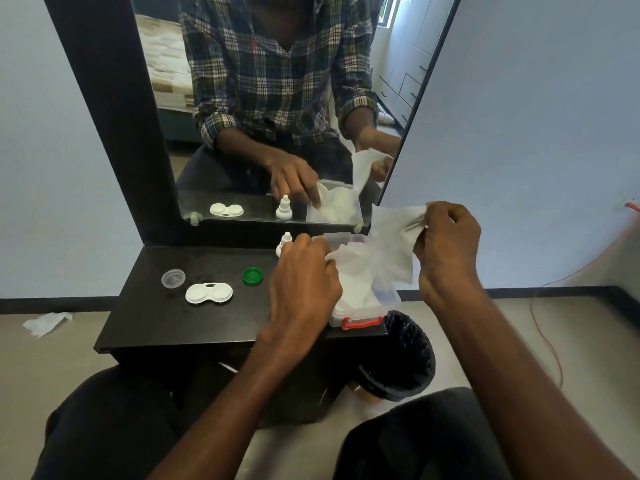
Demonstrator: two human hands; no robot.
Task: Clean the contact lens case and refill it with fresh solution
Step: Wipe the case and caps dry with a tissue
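Note:
The white contact lens case [209,293] lies open on the black dresser top [173,327], with a clear cap [173,278] to its left and a green cap [252,275] to its right. A small white solution bottle [284,241] stands behind my left hand. My right hand [446,242] pinches a white tissue [391,244] and holds it up above the clear tissue box [367,311] with a red latch. My left hand [304,289] rests on the box and holds down the tissues inside with curled fingers.
A mirror [277,98] stands at the back of the dresser. A black waste bin [405,358] sits on the floor just right of the dresser, below the box. A crumpled tissue [46,322] lies on the floor at left. A red cable [547,327] trails at right.

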